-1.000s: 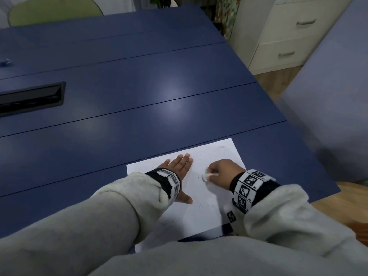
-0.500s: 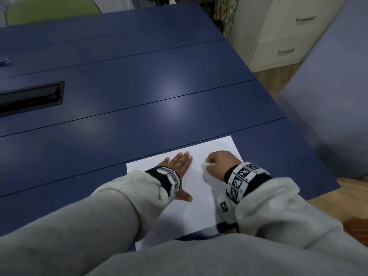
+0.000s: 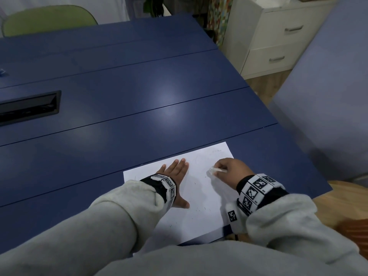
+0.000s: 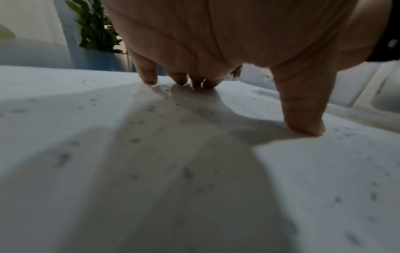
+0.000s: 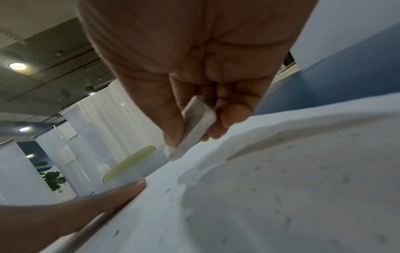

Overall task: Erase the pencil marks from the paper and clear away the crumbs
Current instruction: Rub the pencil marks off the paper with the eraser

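With the left hand [image 3: 177, 172] pressed flat on the paper [image 3: 201, 222] on the bench [image 3: 139, 116], the right hand's [image 3: 231, 172] grip pinches the eraser [image 5: 194, 126]; faint marks [image 3: 217, 151] remain, and crumbs [image 3: 201, 209] are not yet cleared.

Far tabletop [image 3: 139, 108] bare, wide passage. On paper [image 3: 199, 222], left hand [image 3: 175, 176] flat and right hand [image 3: 229, 172] with eraser [image 3: 216, 171] block middle; lower sheet free.
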The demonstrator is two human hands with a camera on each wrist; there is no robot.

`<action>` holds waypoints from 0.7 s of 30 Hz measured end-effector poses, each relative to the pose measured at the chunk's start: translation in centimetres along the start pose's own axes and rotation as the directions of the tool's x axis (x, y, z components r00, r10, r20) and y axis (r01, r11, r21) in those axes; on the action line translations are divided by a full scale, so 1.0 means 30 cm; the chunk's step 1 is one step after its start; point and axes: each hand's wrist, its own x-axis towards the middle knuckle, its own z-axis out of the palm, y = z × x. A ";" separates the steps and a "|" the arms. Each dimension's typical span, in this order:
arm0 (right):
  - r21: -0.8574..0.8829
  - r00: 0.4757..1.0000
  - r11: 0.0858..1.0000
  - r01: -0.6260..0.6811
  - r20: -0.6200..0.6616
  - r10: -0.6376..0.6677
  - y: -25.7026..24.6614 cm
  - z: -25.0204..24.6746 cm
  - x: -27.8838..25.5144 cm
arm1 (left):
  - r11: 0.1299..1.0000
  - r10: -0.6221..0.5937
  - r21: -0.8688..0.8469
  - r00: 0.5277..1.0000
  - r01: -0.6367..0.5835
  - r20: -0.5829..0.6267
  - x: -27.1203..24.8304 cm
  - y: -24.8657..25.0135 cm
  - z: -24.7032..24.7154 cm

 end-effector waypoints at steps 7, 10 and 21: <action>0.100 0.999 0.995 -0.029 -0.012 0.030 0.033 0.008 -0.026 | 0.997 -0.043 -0.064 0.997 0.039 -0.069 -0.005 0.015 -0.034; 0.174 0.998 0.983 -0.054 -0.020 0.058 0.041 0.009 -0.025 | 0.998 -0.051 -0.055 0.986 0.042 -0.160 -0.007 0.027 -0.075; 0.254 0.988 0.967 -0.021 -0.142 0.059 0.040 0.041 -0.012 | 0.983 -0.157 -0.101 0.988 0.156 -0.001 0.028 0.019 -0.038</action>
